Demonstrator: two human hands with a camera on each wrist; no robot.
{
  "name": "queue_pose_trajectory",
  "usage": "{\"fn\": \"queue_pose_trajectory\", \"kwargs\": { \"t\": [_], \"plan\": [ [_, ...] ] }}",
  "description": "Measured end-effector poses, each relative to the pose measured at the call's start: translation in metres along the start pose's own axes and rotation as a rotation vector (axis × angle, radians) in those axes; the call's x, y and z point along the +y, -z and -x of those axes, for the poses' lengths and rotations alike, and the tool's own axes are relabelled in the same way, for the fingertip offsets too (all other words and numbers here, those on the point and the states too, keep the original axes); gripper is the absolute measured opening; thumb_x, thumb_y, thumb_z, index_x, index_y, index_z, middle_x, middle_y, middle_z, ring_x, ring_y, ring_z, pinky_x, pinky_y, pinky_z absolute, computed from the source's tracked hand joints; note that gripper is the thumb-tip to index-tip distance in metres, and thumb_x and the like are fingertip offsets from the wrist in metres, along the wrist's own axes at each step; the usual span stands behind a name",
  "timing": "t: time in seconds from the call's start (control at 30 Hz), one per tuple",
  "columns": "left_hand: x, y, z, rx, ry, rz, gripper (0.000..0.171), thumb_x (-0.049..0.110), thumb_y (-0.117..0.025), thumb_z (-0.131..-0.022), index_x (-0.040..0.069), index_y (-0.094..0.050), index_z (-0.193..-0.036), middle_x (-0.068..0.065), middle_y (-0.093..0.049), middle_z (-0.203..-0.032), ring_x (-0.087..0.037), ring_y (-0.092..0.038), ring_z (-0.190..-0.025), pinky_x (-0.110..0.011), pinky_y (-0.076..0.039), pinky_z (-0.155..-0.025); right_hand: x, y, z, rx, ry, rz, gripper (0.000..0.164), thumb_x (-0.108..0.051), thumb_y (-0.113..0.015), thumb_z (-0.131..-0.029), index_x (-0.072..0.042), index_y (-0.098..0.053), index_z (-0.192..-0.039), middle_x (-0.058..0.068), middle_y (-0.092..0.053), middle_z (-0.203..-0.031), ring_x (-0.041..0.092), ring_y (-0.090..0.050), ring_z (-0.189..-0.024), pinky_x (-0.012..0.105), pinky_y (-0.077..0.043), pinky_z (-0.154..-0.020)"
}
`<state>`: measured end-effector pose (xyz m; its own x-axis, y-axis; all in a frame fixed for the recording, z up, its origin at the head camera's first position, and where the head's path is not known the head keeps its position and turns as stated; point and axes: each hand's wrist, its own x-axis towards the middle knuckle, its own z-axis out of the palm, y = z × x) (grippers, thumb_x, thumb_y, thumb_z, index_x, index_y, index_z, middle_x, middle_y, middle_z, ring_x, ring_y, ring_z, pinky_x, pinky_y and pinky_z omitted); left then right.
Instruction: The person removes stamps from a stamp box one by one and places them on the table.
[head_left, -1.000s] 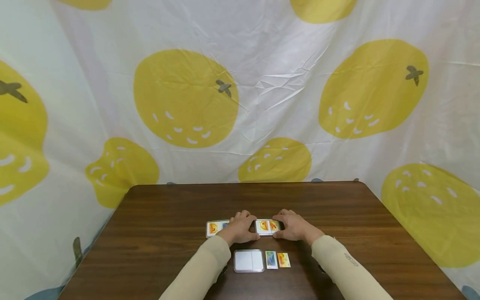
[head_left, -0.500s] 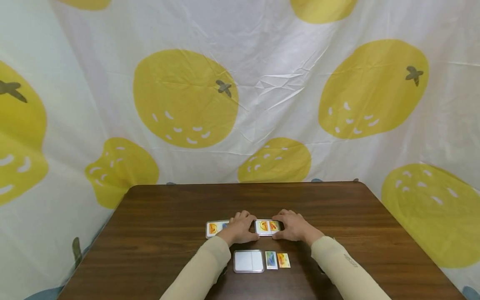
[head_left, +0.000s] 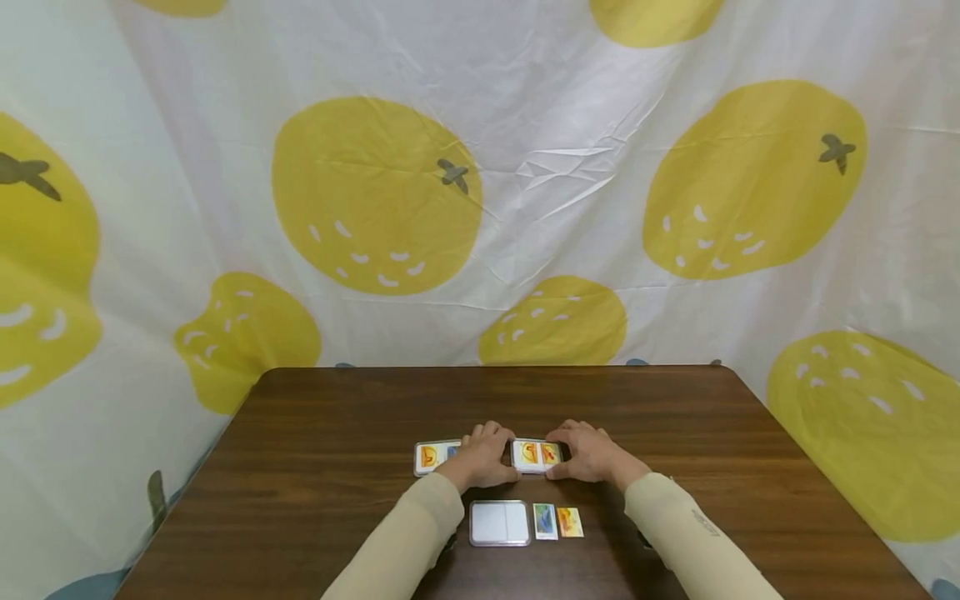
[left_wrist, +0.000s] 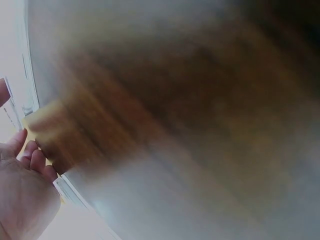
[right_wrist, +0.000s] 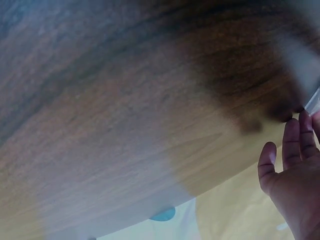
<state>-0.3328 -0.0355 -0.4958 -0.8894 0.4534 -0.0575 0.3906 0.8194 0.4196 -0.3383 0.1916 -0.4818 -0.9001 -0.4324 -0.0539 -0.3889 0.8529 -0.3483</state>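
Note:
A flat clear-edged case (head_left: 536, 457) with two orange-and-yellow stamp-like cards in it lies on the table between my hands. My left hand (head_left: 483, 458) grips its left end, thumb at the near edge and fingers toward the far edge. At the opposite end, my right hand (head_left: 590, 452) holds it the same way. A similar case (head_left: 431, 456) with an orange and a blue card is partly hidden behind the left hand. In the left wrist view, clear plastic edges show beside the hand (left_wrist: 27, 185). The right wrist view has the hand (right_wrist: 297, 170) at the frame's edge.
Nearer to me lies a case (head_left: 491, 523) with a blank white insert in two sections. To its right are a loose blue-green card (head_left: 545, 522) and an orange-yellow card (head_left: 570, 522). The brown wooden table (head_left: 337, 417) ends at a fruit-print cloth (head_left: 555, 75).
The head view has shifted very slightly. Both hands stay at the ends of the same case, and the cases and cards on the table keep their places.

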Motion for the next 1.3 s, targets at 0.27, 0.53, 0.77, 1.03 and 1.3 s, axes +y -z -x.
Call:
{"fn": "queue_pose_trajectory", "kwargs": {
  "t": [0.27, 0.53, 0.77, 1.03, 1.3],
  "plan": [
    [-0.0006, 0.0, 0.0004, -0.001, -0.003, -0.008, 0.061, 0.041, -0.072, -0.087, 0.012, -0.053, -0.137, -0.006, -0.045, -0.136, -0.026, -0.039, -0.126, -0.043, -0.033, -0.102, 0.0007, -0.0016, -0.0004, 0.01, -0.009, 0.003, 0.058, -0.038, -0.084, -0.078, -0.012, -0.065, -0.126, 0.009, -0.058, -0.125, 0.033, -0.051, -0.119, 0.057, -0.035, -0.098],
    [-0.0019, 0.0003, 0.0002, -0.008, -0.005, 0.006, 0.061, 0.043, -0.073, -0.086, 0.012, -0.054, -0.135, -0.005, -0.045, -0.135, -0.025, -0.039, -0.125, -0.042, -0.033, -0.102, -0.0013, -0.0006, -0.0004, 0.008, -0.01, 0.008, 0.058, -0.037, -0.084, -0.078, -0.011, -0.065, -0.126, 0.008, -0.059, -0.123, 0.032, -0.051, -0.118, 0.057, -0.035, -0.099],
    [-0.0022, 0.0008, 0.0006, -0.008, -0.012, 0.008, 0.061, 0.043, -0.073, -0.085, 0.012, -0.055, -0.133, -0.006, -0.045, -0.134, -0.026, -0.04, -0.125, -0.043, -0.033, -0.102, -0.0028, 0.0007, -0.0008, 0.003, -0.008, 0.008, 0.059, -0.035, -0.085, -0.077, -0.01, -0.065, -0.126, 0.008, -0.059, -0.122, 0.032, -0.052, -0.117, 0.057, -0.035, -0.099],
    [-0.0022, 0.0011, 0.0009, -0.011, -0.013, 0.003, 0.061, 0.044, -0.073, -0.085, 0.014, -0.054, -0.134, -0.005, -0.045, -0.135, -0.025, -0.04, -0.126, -0.043, -0.033, -0.102, -0.0031, 0.0018, 0.0, 0.003, -0.017, -0.003, 0.057, -0.035, -0.085, -0.077, -0.011, -0.065, -0.125, 0.006, -0.059, -0.12, 0.03, -0.053, -0.116, 0.056, -0.034, -0.1],
    [-0.0012, 0.003, 0.0019, -0.008, -0.011, -0.004, 0.063, 0.044, -0.073, -0.085, 0.013, -0.054, -0.136, -0.006, -0.046, -0.134, -0.025, -0.04, -0.125, -0.043, -0.034, -0.102, -0.0028, 0.0067, 0.0002, 0.006, -0.014, -0.013, 0.059, -0.037, -0.085, -0.077, -0.011, -0.065, -0.126, 0.006, -0.058, -0.122, 0.031, -0.052, -0.118, 0.056, -0.033, -0.101]
  ]
}}
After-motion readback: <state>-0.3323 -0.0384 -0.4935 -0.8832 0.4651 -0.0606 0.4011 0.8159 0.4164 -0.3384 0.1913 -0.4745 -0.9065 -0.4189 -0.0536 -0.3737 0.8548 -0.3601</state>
